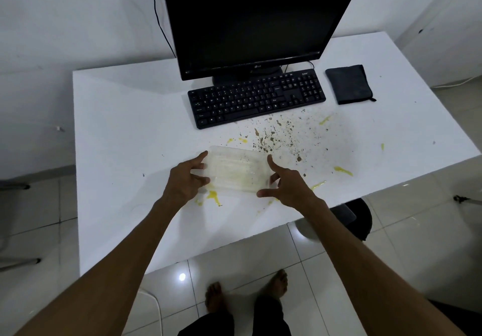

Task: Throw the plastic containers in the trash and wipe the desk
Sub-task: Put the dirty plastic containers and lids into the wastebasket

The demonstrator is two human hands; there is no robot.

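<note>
White walls and pale floor tiles [407,236] surround the white desk [125,132] I stand at, my bare feet [247,291] showing below its near edge. At twelve o'clock on the desk stands a dark monitor [255,17], with a black keyboard [257,99] right in front of it. A folded dark cloth [348,84] lies at about two o'clock, just beside the right end of the keyboard and apart from it.

Toward six o'clock on the desk, near its front edge, sits a clear plastic container [238,170], empty but smeared inside. My left hand [186,180] is at its nine o'clock end, fingers spread and slightly bent, the tips against the container's side. My right hand [285,183] is at its three o'clock end, thumb up along the rim and fingers splayed at the wall. Neither hand has curled round it; whether the container is lifted off the desk I cannot tell.

Brown specks [276,137] scatter from the container toward one o'clock, reaching almost to the keyboard. Yellow smears [214,197] lie at the container's seven o'clock corner, and more streak the desk toward three and four o'clock.
</note>
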